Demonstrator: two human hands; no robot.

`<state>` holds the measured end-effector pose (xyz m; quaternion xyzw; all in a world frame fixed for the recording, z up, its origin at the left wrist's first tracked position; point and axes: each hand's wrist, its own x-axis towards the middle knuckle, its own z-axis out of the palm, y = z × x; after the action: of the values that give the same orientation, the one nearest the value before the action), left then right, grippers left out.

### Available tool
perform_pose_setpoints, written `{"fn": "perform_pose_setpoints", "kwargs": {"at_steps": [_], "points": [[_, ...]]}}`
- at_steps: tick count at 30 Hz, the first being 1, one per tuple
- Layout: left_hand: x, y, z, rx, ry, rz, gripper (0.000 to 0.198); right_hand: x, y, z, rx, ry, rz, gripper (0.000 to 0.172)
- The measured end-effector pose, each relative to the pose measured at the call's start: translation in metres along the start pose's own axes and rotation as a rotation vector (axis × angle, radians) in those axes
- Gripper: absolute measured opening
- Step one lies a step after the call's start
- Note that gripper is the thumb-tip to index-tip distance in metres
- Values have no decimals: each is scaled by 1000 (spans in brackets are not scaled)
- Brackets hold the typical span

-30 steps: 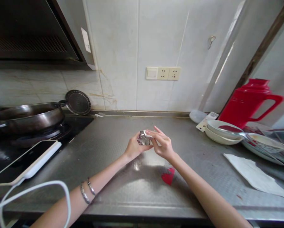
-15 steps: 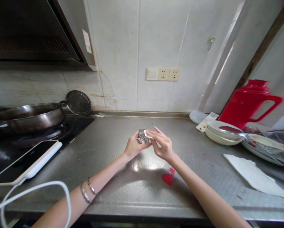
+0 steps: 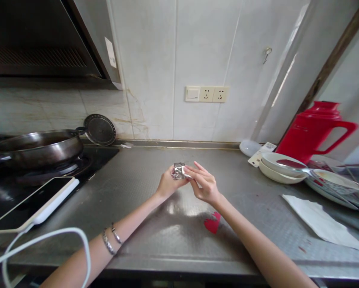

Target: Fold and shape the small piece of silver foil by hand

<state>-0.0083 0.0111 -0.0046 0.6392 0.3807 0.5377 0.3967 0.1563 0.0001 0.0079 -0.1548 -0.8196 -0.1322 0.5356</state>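
Observation:
Over the middle of the metal counter, my left hand [image 3: 166,183] is closed around a small shiny, silvery, blocky object [image 3: 178,171]; its exact kind is too small to make out. My right hand [image 3: 205,185] meets it from the right, its fingers pressing a small white piece [image 3: 185,172], which looks like tissue, against the object's right side. The fingers hide most of that white piece. A torn red scrap [image 3: 212,223] lies on the counter below, beside my right forearm.
On the left are a steel pan [image 3: 41,149] on the stove and a phone [image 3: 35,206] with a white cable [image 3: 47,236]. To the right stand stacked bowls [image 3: 279,172], a red thermos jug [image 3: 311,130], plates [image 3: 332,188] and a white paper napkin [image 3: 325,222].
The silvery object has tilted and shifted slightly left and up in my left hand. My right fingers remain against it, having moved only a little.

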Motion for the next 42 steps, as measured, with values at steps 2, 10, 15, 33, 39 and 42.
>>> {"fn": "perform_pose_setpoints", "kwargs": {"at_steps": [2,10,15,33,39,42], "points": [[2,-5,-2,6,6,13,53,1,-5,2,21,-25,-24,48],[-3,8,2,12,-25,-47,61,4,-2,5,110,100,455,22],[-2,12,0,-98,-49,-226,54,5,-4,3,269,-30,640,29],[4,6,-9,-295,-273,-411,65,-4,6,15,413,-177,561,64],[9,-5,-10,-265,-290,-141,113,0,6,17,686,-2,836,62],[5,-6,-2,-236,-312,20,102,2,1,19,731,-17,838,62]]}}
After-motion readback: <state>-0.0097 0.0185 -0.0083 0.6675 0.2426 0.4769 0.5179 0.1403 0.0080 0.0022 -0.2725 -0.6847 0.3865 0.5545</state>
